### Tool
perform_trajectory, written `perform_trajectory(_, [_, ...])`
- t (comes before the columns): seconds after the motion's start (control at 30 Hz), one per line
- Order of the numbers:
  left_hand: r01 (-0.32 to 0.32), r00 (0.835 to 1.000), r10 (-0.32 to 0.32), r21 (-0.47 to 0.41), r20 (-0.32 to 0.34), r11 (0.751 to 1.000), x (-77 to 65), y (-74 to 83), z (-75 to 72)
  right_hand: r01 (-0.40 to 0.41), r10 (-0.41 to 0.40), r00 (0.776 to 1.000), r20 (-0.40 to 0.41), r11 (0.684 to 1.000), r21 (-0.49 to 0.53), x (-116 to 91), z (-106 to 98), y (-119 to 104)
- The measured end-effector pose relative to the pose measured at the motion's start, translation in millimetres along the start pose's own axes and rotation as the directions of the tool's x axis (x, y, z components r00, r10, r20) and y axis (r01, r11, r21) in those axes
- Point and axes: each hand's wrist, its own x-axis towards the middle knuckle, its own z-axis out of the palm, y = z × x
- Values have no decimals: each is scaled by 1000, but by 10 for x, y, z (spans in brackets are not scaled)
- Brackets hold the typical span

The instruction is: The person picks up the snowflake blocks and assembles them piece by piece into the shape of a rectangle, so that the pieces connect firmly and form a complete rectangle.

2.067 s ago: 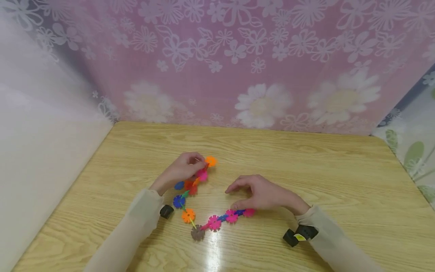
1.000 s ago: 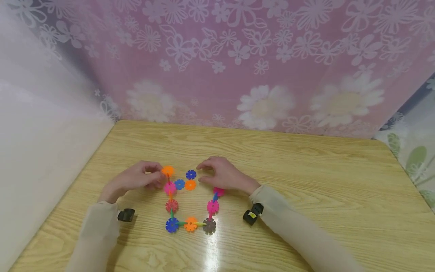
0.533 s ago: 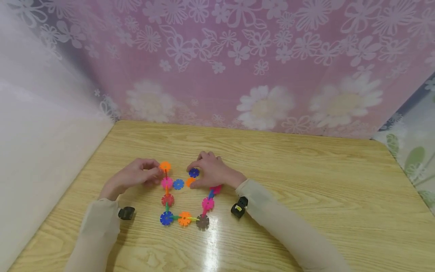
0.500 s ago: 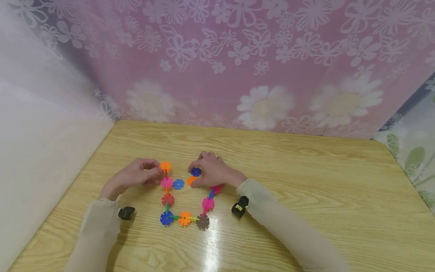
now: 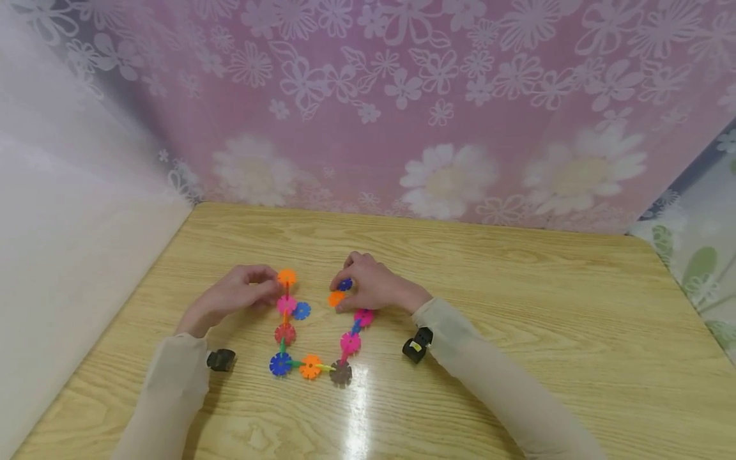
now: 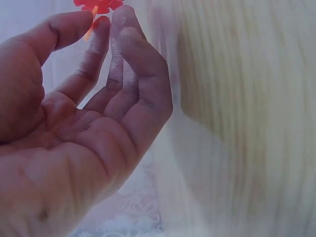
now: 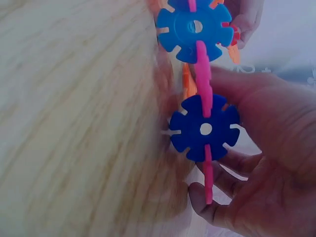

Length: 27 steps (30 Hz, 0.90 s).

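Note:
A chain of interlocking plastic snowflake discs [image 5: 310, 367] lies in a U on the table. My left hand [image 5: 244, 291] pinches its far left end between thumb and index finger, just beside the orange end disc [image 5: 287, 276]. The left wrist view shows a red disc [image 6: 98, 5] with an orange edge at those fingertips. My right hand [image 5: 376, 284] holds a loose orange disc [image 5: 336, 298] and a dark blue disc [image 5: 345, 284] between curled thumb and fingers, above the chain's pink right end [image 5: 363, 317]. That hand partly hides both discs.
A loose light blue disc [image 5: 301, 311] lies inside the U, close to the chain's left side. The wood-grain table [image 5: 517, 287] reaches back to a pink floral curtain [image 5: 356, 128]. A pale wall [image 5: 86, 223] borders it at left.
The left hand shifted from holding the chain across to its left end. My right hand came over to the loose orange and dark blue discs, closed round them and drew them rightward and back.

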Motion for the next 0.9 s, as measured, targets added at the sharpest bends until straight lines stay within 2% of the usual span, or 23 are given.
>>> perform_trajectory(0.13, [-3, 1000, 3, -26, 19, 1000, 17, 22, 15, 6, -6, 1000, -2, 1000, -3, 11, -11, -12])
perform_trajectory(0.27, [-10, 1000, 10, -25, 13, 1000, 37, 64, 50, -26, 26, 1000, 6, 1000, 16, 19, -18, 1])
perform_trajectory(0.37, [-23, 1000, 23, -19, -8, 1000, 52, 97, 88, -30, 31, 999, -18, 997, 73, 14, -13, 39])
perform_trajectory(0.47, [-43, 999, 42, -28, -24, 999, 67, 131, 132, -16, 31, 996, -83, 983, 181, -9, -19, 103])
perform_trajectory(0.63, [-43, 998, 40, -66, -44, 997, 112, 178, 213, -24, 110, 968, -227, 936, 350, -122, -105, 187])
perform_trajectory(0.77, [-41, 997, 36, -85, -62, 996, 158, 194, 272, -40, 186, 937, -297, 898, 439, -220, -172, 196])
perform_trajectory(0.9, [-42, 997, 36, -98, -68, 994, 186, 202, 311, -17, 180, 929, -323, 894, 447, -271, -157, 174])
